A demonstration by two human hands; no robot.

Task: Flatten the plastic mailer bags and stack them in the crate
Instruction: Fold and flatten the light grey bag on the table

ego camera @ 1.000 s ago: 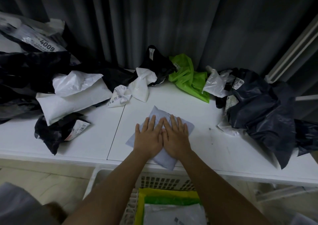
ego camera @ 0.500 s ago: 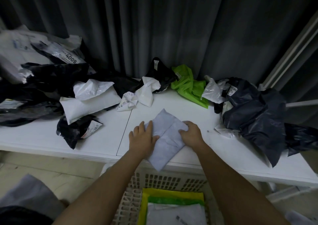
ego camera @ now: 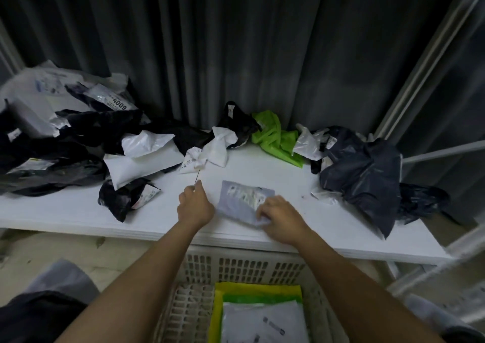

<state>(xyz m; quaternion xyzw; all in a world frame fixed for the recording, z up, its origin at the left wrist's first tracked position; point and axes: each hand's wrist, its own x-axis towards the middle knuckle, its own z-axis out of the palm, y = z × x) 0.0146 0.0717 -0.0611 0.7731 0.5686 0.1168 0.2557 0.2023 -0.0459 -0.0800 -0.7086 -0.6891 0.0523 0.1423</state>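
Note:
A pale lilac mailer bag lies on the white table, its printed label side facing up. My right hand pinches the bag's near right corner, which is lifted a little. My left hand sits on the table just left of the bag, apart from it, with its fingers curled and nothing in them. Below the table's front edge stands a white perforated crate. It holds a flat stack with a yellow bag at the bottom, a green one above and a pale one on top.
Crumpled bags ring the work spot: black and white ones heaped at the left, a small black one near my left hand, a white one and a green one at the back, a large dark one at the right. A dark curtain hangs behind.
Both palms pressed the bag flat a second ago. The bag has since been turned label side up; my right hand now pinches its corner and my left hand has come off it to the left.

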